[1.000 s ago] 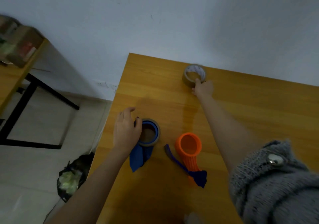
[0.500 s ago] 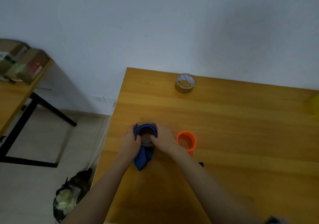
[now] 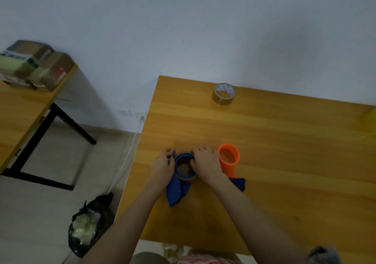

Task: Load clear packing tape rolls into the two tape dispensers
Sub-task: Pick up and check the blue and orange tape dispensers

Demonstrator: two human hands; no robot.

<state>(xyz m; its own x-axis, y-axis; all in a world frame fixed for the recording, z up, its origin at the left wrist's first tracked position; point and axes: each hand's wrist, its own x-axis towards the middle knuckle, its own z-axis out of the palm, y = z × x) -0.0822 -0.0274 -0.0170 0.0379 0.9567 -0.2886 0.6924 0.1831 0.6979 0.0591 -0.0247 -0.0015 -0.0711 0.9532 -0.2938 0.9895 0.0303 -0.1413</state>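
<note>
Blue plastic tape dispenser point(image 3: 177, 192) sits near the left edge of the brown wooden table point(image 3: 284, 162), a tape roll point(image 3: 183, 179) round its hub; left hand point(image 3: 162, 169) and right hand point(image 3: 205, 167) grip it, fingers curled on either side. Orange plastic tape dispenser point(image 3: 228, 160) stands just right; farther back, a clear tape roll point(image 3: 223, 94) lies flat
</note>
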